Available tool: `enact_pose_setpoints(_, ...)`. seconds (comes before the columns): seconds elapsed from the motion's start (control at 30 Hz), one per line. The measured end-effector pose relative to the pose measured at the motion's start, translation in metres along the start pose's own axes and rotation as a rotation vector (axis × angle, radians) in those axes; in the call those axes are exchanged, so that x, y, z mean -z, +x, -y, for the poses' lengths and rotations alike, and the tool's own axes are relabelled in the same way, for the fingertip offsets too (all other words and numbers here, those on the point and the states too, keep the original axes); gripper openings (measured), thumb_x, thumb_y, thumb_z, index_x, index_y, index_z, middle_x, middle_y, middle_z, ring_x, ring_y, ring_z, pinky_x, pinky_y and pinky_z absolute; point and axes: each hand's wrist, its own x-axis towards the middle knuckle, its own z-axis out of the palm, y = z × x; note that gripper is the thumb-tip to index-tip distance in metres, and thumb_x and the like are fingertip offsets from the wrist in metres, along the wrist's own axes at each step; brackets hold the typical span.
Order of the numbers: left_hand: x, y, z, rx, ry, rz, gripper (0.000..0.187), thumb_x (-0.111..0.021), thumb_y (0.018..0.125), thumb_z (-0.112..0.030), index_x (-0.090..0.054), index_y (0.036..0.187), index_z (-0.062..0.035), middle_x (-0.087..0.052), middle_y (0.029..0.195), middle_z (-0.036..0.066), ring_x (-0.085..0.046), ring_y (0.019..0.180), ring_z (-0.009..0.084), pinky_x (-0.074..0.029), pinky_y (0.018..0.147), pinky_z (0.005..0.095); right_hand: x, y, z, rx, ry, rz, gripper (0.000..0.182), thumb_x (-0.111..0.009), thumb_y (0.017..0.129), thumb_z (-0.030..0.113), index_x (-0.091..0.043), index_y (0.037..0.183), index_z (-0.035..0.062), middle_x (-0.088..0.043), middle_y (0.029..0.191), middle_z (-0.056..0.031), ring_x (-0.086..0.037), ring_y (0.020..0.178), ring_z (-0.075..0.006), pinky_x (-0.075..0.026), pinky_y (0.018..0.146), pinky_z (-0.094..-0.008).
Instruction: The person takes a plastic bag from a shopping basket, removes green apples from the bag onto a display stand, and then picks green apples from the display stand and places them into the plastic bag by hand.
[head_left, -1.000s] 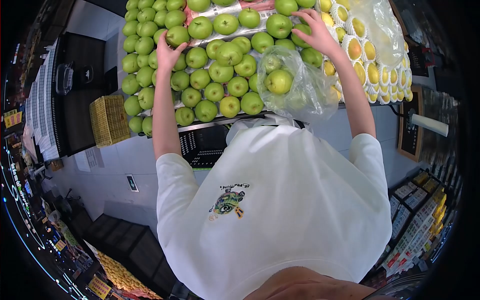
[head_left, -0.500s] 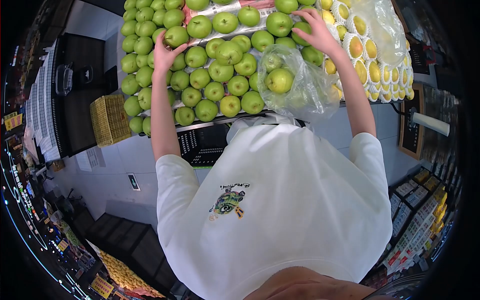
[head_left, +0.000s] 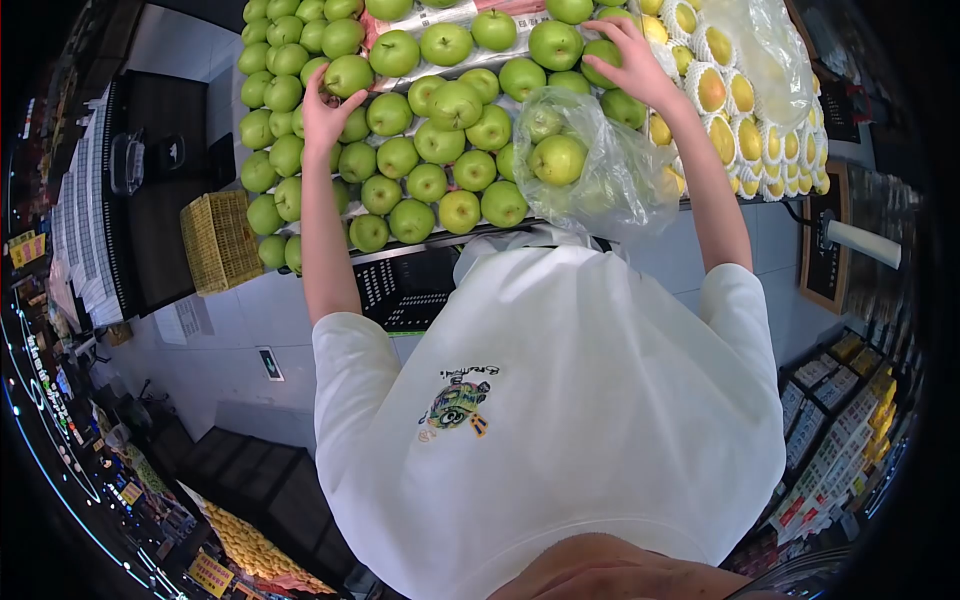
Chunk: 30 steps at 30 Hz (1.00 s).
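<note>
The left hand cups a green apple off the pile; the right hand, fingers spread, rests on another green apple beside the clear plastic bag.

Grey floor under fruit stand. Yellow crate on floor, left of stand; black crate below stand edge. Dark counter at far left, small black device on it. Chalkboard sign at right, white roll across it. Shelves of packaged goods lower right. Orange produce display lower left. Even indoor light.
</note>
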Motion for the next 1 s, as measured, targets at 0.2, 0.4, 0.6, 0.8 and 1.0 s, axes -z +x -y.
enact_pose_setpoints(0.2,-0.006,0.003,-0.010,0.012,-0.001,-0.042,0.094,-0.096,0.072,-0.028,-0.044,0.143,0.0026,-0.054,0.142,0.022,-0.063,0.117,0.0287,-0.055,0.097,0.0407,-0.001,0.000,0.003,0.000,0.009,-0.005,0.050,-0.077,0.090,0.023,-0.060,0.137,0.0149,-0.055,0.129,-0.0159,-0.056,0.122,-0.0349,-0.046,0.107,-0.0423)
enact_pose_setpoints(0.4,-0.012,0.012,-0.007,-0.072,0.305,-0.107,0.104,-0.099,0.064,-0.040,-0.045,0.141,0.0036,-0.052,0.138,0.024,-0.052,0.130,0.0365,-0.044,0.110,0.0452,-0.002,0.003,0.003,0.007,0.012,-0.007,0.050,-0.076,0.090,0.023,-0.060,0.137,0.0149,-0.055,0.129,-0.0163,-0.056,0.123,-0.0351,-0.046,0.107,-0.0425)
enact_pose_setpoints(0.6,-0.009,0.016,0.006,-0.083,0.216,-0.121,0.105,-0.099,0.064,-0.039,-0.044,0.143,0.0024,-0.050,0.140,0.023,-0.054,0.128,0.0360,-0.047,0.107,0.0457,-0.001,0.003,0.002,0.012,0.029,-0.015,0.049,-0.076,0.090,0.024,-0.061,0.136,0.0148,-0.055,0.129,-0.0163,-0.056,0.123,-0.0354,-0.045,0.108,-0.0428)
enact_pose_setpoints(0.8,0.013,0.000,-0.024,0.023,0.106,-0.099,0.105,-0.099,0.068,-0.035,-0.040,0.148,-0.0010,-0.046,0.145,0.020,-0.056,0.126,0.0330,-0.052,0.102,0.0455,0.001,0.001,0.004,-0.005,0.031,-0.016,0.049,-0.076,0.091,0.024,-0.061,0.136,0.0147,-0.055,0.130,-0.0161,-0.055,0.123,-0.0351,-0.045,0.108,-0.0426)
enact_pose_setpoints(1.0,0.017,-0.034,-0.048,-0.070,0.147,-0.317,0.089,-0.095,0.075,-0.030,-0.046,0.143,-0.0013,-0.049,0.139,0.018,-0.057,0.124,0.0315,-0.052,0.101,0.0435,0.000,-0.001,0.006,-0.004,0.027,-0.010,0.049,-0.076,0.091,0.025,-0.061,0.137,0.0152,-0.055,0.131,-0.0157,-0.055,0.124,-0.0348,-0.045,0.108,-0.0427)
